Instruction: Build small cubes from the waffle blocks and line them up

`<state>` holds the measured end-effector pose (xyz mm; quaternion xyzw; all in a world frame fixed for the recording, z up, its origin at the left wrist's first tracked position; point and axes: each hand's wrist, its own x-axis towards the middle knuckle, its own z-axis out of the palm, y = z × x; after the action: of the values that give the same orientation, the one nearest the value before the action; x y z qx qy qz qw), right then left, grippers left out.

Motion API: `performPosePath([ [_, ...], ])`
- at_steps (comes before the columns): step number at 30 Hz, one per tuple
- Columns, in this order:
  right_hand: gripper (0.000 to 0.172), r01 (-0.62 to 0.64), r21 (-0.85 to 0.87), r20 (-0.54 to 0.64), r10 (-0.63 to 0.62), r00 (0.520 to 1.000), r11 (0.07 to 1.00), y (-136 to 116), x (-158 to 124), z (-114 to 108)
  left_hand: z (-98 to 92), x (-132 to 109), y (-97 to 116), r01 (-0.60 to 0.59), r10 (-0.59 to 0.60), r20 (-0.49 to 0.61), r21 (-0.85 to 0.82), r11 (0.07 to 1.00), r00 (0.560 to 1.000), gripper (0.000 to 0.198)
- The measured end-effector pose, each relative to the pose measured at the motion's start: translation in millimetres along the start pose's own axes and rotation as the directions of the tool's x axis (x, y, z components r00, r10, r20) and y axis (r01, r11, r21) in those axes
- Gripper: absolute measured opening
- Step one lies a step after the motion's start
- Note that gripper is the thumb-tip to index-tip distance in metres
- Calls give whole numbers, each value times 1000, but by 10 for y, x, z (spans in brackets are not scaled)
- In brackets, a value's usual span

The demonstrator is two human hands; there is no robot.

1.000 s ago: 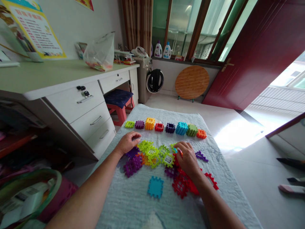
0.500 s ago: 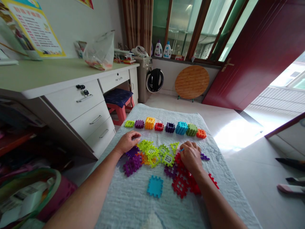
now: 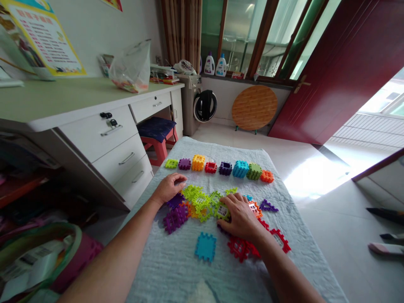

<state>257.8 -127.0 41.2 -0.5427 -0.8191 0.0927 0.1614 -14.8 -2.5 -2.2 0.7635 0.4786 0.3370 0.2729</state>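
My left hand (image 3: 170,188) rests at the left of a pile of interlocking plastic tiles, fingers loosely bent and nothing seen in them. Dark purple tiles (image 3: 176,219) lie below it. My right hand (image 3: 239,215) is over the pile, thumb and fingers apart around a lime-green window tile (image 3: 222,211). Other lime-green tiles (image 3: 200,200) lie to its left. Red tiles (image 3: 237,248) are partly hidden under my right wrist. A purple triangular frame (image 3: 269,205) is on the right, and a blue square tile (image 3: 205,247) lies apart in front.
A row of assembled blocks (image 3: 225,168) in several colours stands across the far part of the cloth-covered table (image 3: 170,269). A white desk (image 3: 91,101) is on the left, with a stool (image 3: 158,130) beside it. A basket (image 3: 75,252) stands at lower left.
My right hand has moved left from the red tiles onto the lime-green ones, with its fingers spreading. The purple triangle and a red tile on the right show more fully. My left hand stays put.
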Motion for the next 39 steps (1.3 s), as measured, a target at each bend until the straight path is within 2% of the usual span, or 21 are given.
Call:
performPosePath([
  [3,39,-32,-19,-6,32,999,999,38,-2,28,0,1,5,0,0,-3,5,1000,1000,19],
  [8,41,-72,-58,-113,65,991,996,35,4,17,4,3,14,5,-5,-1,3,1000,1000,19],
  [11,46,10,-28,-138,-14,990,1000,-107,36,47,5,2,9,7,-7,1,3,1000,1000,18],
  [16,52,146,5,-62,-145,987,989,-355,130,204,1,-3,7,3,-3,-3,-7,1000,1000,19],
  [19,45,142,-3,-61,-142,988,990,-379,161,240,-2,-3,10,5,-5,-2,-11,1000,1000,20],
  [23,10,164,45,-70,-160,985,985,-328,139,170,-8,3,10,4,-4,6,-11,1000,1000,19],
  [26,22,202,68,-132,-192,972,977,-299,105,127,-8,5,12,5,-5,6,-13,1000,1000,19],
  [30,23,144,-54,-223,-153,963,988,-298,86,168,-3,2,13,8,-8,2,-16,1000,1000,19],
  [32,21,131,-123,-183,-152,971,984,-308,81,199,1,1,8,8,-8,2,-17,1000,1000,19],
  [34,19,158,-152,-91,-173,981,976,-326,63,202,5,1,3,8,-8,3,-19,1000,1000,20],
  [38,5,242,-95,113,-231,966,966,-391,-14,111,7,-1,0,4,-4,-3,-30,1000,1000,19],
  [39,9,240,-77,141,-228,963,968,-410,-34,81,6,-2,2,3,-3,-8,-31,1000,1000,19],
])
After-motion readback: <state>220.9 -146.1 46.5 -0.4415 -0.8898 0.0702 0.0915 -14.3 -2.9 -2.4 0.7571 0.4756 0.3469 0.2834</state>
